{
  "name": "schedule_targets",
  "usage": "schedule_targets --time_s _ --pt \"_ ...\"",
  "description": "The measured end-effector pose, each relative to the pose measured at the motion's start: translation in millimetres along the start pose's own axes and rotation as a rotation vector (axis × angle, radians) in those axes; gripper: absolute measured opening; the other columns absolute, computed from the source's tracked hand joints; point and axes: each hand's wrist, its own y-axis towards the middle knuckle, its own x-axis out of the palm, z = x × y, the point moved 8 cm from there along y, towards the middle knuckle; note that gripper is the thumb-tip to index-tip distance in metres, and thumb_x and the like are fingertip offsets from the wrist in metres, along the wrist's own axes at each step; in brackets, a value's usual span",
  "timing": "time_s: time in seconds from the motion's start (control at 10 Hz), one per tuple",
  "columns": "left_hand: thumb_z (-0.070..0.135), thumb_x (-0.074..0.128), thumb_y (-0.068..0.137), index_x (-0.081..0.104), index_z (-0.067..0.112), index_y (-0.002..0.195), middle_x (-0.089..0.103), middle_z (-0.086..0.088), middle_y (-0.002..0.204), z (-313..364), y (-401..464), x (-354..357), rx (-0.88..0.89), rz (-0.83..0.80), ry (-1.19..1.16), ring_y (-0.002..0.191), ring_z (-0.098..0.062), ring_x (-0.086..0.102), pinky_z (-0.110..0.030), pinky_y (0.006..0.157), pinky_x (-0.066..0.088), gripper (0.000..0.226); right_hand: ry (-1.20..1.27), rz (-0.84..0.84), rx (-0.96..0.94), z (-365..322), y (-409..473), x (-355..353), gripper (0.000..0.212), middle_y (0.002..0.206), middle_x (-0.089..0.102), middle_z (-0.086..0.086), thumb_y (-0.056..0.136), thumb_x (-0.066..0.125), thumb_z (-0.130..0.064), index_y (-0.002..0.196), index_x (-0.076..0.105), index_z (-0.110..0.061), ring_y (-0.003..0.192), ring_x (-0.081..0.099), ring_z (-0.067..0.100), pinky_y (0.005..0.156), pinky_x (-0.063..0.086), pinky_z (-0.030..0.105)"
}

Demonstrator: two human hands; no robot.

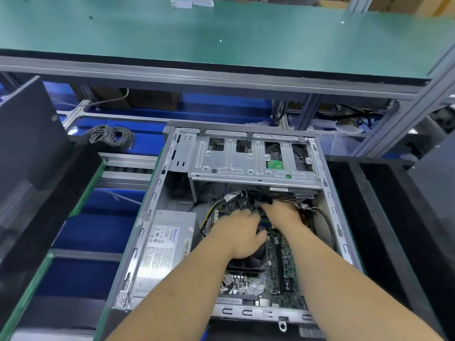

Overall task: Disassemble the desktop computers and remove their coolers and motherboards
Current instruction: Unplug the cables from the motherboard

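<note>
An open grey desktop case (157, 193) lies on its side in the middle of the view. Inside it sits a green motherboard (283, 274) with a black fan cooler (248, 263) partly under my left wrist. My left hand (240, 232) rests palm down over the cooler's far edge, its fingers bent onto the board. Just beyond it, my right hand (283, 212) reaches to the board's far edge, where its fingertips curl on a black cable connector (262, 200) in a wire bundle; the grip itself is hidden.
A silver power supply (167, 244) fills the case's left side and a metal drive cage (253, 158) its far end. A black panel (27, 134) leans at left, a dark unit (433, 193) stands at right. A grey wire coil (110, 135) lies behind, under a green shelf (221, 33).
</note>
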Motion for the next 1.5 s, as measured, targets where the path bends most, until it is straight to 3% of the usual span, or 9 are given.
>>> schedule_targets --time_s 0.2,0.4,0.6,0.7,0.9,1.1,1.3,1.4,1.5 --pt "0.091 0.053 0.065 0.038 0.020 0.138 0.044 -0.004 0.142 2.8 -4.1 11.9 0.051 -0.127 0.077 0.129 -0.029 0.038 -0.050 0.102 0.037 0.103 0.163 0.006 0.053 0.7 -1.3 -4.7 0.053 0.136 0.055 0.012 0.104 0.032 -0.004 0.155 0.028 -0.017 0.118 0.058 0.027 0.085 0.047 0.032" --pt "0.089 0.057 0.065 0.035 0.023 0.142 0.035 -0.003 0.148 4.1 -1.4 14.0 0.019 -0.137 0.076 0.136 -0.032 0.029 -0.058 0.109 0.029 0.104 0.127 0.013 0.035 -4.8 0.2 -8.6 0.066 0.134 0.057 0.012 0.102 0.028 0.001 0.159 0.013 -0.029 0.116 0.060 0.027 0.082 0.049 0.034" --pt "0.086 0.053 0.072 0.025 0.023 0.150 0.028 -0.001 0.154 3.0 1.1 14.2 -0.008 -0.109 0.049 0.140 -0.030 0.025 -0.057 0.111 0.026 0.104 0.356 -0.154 0.159 4.0 -0.8 1.4 0.066 0.145 0.049 0.010 0.093 0.055 -0.060 0.143 0.050 -0.018 0.115 0.052 0.025 0.082 0.036 0.026" --pt "0.080 0.050 0.081 0.015 0.019 0.154 0.025 -0.001 0.155 1.8 2.2 12.7 -0.026 -0.066 0.023 0.140 -0.028 0.025 -0.055 0.111 0.029 0.101 0.458 -0.130 0.180 8.9 5.5 5.3 0.074 0.147 0.048 0.011 0.088 0.058 -0.065 0.142 0.052 -0.015 0.129 0.048 0.027 0.088 0.036 0.028" --pt "0.073 0.051 0.083 0.030 0.017 0.147 0.030 -0.004 0.149 2.2 2.0 12.9 -0.038 -0.097 0.048 0.136 -0.031 0.027 -0.056 0.107 0.031 0.087 0.496 -0.068 0.217 16.4 8.4 5.2 0.060 0.139 0.055 0.011 0.095 0.057 -0.053 0.137 0.055 -0.011 0.124 0.053 0.024 0.078 0.039 0.022" --pt "0.071 0.049 0.086 0.025 0.016 0.151 0.025 -0.005 0.155 3.8 2.6 13.4 -0.021 -0.106 0.062 0.139 -0.034 0.023 -0.058 0.111 0.024 0.089 0.462 -0.142 0.229 11.6 3.8 5.8 0.065 0.146 0.048 0.012 0.094 0.056 -0.054 0.142 0.051 -0.011 0.123 0.050 0.025 0.103 0.039 0.034" --pt "0.074 0.040 0.090 0.029 0.015 0.149 0.031 -0.008 0.154 3.0 3.4 9.9 -0.019 -0.060 0.026 0.139 -0.032 0.028 -0.057 0.112 0.024 0.083 0.283 -0.063 0.127 1.4 -2.2 -3.9 0.043 0.136 0.055 0.016 0.105 0.040 -0.021 0.148 0.041 -0.014 0.123 0.055 0.031 0.089 0.044 0.028" --pt "0.065 0.036 0.097 0.036 0.013 0.143 0.041 -0.011 0.144 -0.5 4.1 1.4 -0.071 0.016 -0.015 0.133 -0.030 0.039 -0.052 0.107 0.033 0.070 0.297 -0.031 0.156 3.3 -10.8 -7.0 0.045 0.133 0.058 0.015 0.103 0.046 -0.019 0.148 0.044 -0.016 0.119 0.057 0.029 0.073 0.041 0.020" --pt "0.056 0.035 0.101 0.039 0.012 0.141 0.042 -0.008 0.138 -5.7 6.3 -6.3 -0.109 0.097 -0.054 0.127 -0.030 0.047 -0.049 0.096 0.040 0.059 0.423 0.101 0.157 8.1 -17.1 -12.8 0.041 0.126 0.065 0.015 0.099 0.055 -0.037 0.127 0.064 -0.009 0.117 0.059 0.030 0.082 0.045 0.024"
